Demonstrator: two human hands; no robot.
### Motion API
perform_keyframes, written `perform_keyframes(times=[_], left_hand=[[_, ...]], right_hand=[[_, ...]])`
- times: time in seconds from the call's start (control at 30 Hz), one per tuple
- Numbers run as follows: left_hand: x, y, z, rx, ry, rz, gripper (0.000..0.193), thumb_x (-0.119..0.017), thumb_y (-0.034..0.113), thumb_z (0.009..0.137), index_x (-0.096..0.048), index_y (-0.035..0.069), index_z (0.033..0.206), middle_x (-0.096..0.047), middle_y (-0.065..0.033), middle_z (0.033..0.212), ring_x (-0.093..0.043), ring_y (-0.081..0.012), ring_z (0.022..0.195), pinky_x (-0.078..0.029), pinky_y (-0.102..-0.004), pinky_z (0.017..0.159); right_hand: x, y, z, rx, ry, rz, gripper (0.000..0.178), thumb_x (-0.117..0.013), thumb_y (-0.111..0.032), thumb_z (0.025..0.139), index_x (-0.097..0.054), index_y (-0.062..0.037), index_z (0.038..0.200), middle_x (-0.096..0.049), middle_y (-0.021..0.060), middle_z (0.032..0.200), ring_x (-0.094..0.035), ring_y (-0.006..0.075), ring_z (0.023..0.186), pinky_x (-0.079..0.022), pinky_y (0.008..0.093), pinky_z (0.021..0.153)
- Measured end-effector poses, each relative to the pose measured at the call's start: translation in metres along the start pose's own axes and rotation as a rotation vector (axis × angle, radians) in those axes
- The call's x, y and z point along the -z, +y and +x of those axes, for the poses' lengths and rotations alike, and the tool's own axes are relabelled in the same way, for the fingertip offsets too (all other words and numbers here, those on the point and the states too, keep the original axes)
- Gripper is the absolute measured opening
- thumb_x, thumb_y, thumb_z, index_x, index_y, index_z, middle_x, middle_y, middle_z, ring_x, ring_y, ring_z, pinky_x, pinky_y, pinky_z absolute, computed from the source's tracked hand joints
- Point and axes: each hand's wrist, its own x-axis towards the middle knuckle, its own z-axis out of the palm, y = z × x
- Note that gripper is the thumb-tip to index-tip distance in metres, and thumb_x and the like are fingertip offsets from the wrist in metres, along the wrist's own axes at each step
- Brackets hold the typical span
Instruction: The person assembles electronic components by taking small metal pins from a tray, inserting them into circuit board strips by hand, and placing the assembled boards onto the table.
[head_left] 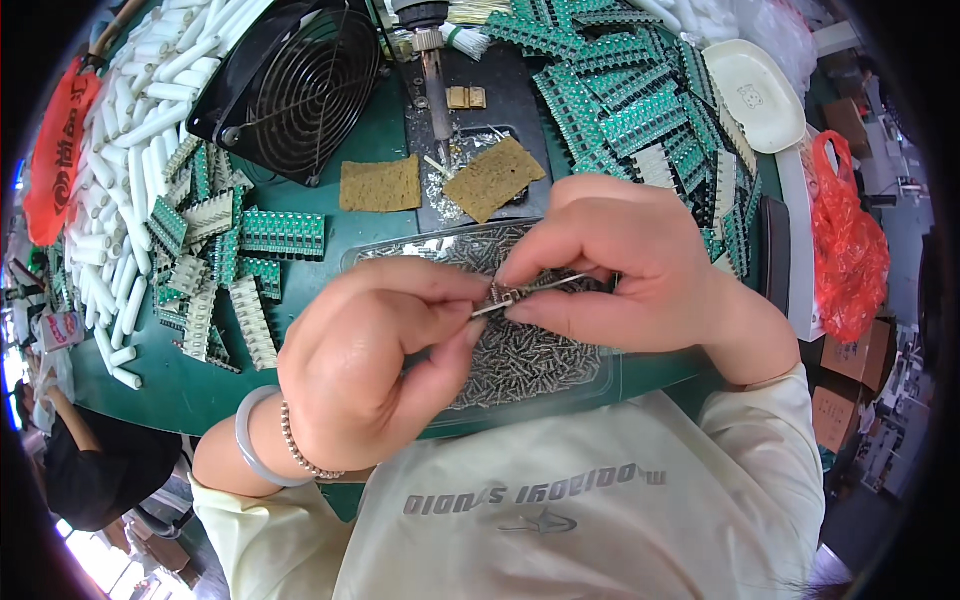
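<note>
Above a clear tray (607, 385) full of small silvery metal pieces (530, 365), I hold a thin, narrow strip (548, 285) that looks like a circuit board seen nearly edge-on. Thumb and fingertips of my left hand (365, 345) pinch its left end. My right hand (630, 270) grips it from the other side, its thumb and fingers close around the middle. Tiny metallic parts show on the strip between the fingertips, too small to make out. Both hands nearly touch at the tips.
Green circuit boards are heaped at right (640, 105) and left (285, 232). White tubes (130, 180) cover the far left. A black fan (300, 95) stands beside a soldering iron (433, 85) pointing down. Brown sponges (380, 185) lie near it. A white dish (755, 95) sits far right.
</note>
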Motion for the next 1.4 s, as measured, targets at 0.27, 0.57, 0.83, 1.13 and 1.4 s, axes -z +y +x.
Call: perform_keyframes(times=[0.27,0.57,0.83,1.13,1.4], left_hand=[[0.001,-0.003,0.003,-0.031,-0.006,-0.060,0.021,-0.067,-0.009,0.067,-0.051,-0.003,0.079,-0.060,-0.0165,0.088,-0.060,-0.0203,0.069,-0.049,-0.0268,0.060],[0.002,-0.001,0.002,0.007,-0.042,-0.062,0.021,-0.065,-0.009,0.069,-0.049,-0.005,0.081,-0.059,-0.0192,0.091,-0.061,-0.0207,0.072,-0.050,-0.0259,0.061],[-0.003,-0.015,0.003,0.903,0.172,-0.857,0.005,-0.057,0.000,0.082,-0.052,-0.002,0.085,-0.060,-0.0070,0.087,-0.059,-0.0078,0.071,-0.051,-0.0188,0.064],[-0.005,-0.029,0.018,1.014,0.206,-1.044,0.006,-0.058,0.001,0.082,-0.054,-0.001,0.085,-0.061,-0.0061,0.082,-0.060,-0.0084,0.070,-0.054,-0.0193,0.064],[-0.007,-0.034,0.021,0.981,0.237,-0.994,0.007,-0.058,0.001,0.081,-0.054,-0.002,0.086,-0.060,-0.0060,0.081,-0.059,-0.0082,0.070,-0.053,-0.0193,0.063]], right_hand=[[-0.003,0.006,-0.001,0.133,0.085,-0.071,0.025,-0.074,-0.004,0.060,-0.066,-0.0088,0.084,-0.051,-0.0006,0.056,-0.045,0.0138,0.048,-0.032,0.0243,0.042],[0.002,-0.001,0.002,0.097,0.052,-0.037,0.023,-0.073,-0.005,0.063,-0.066,-0.0069,0.085,-0.049,-0.0007,0.058,-0.044,0.0122,0.047,-0.032,0.0236,0.042],[0.006,0.013,0.000,0.131,0.032,-0.085,0.015,-0.065,-0.004,0.071,-0.064,-0.0051,0.086,-0.048,0.0014,0.064,-0.046,0.0144,0.060,-0.036,0.0249,0.054],[-0.009,0.010,0.015,0.035,0.177,-0.292,0.013,-0.067,0.001,0.066,-0.060,-0.0034,0.078,-0.057,0.0059,0.074,-0.055,0.0191,0.063,-0.045,0.0251,0.053],[-0.008,0.010,0.021,0.028,0.138,-0.431,0.015,-0.067,0.003,0.063,-0.060,-0.0029,0.076,-0.063,0.0081,0.077,-0.062,0.0204,0.070,-0.050,0.0270,0.059]])
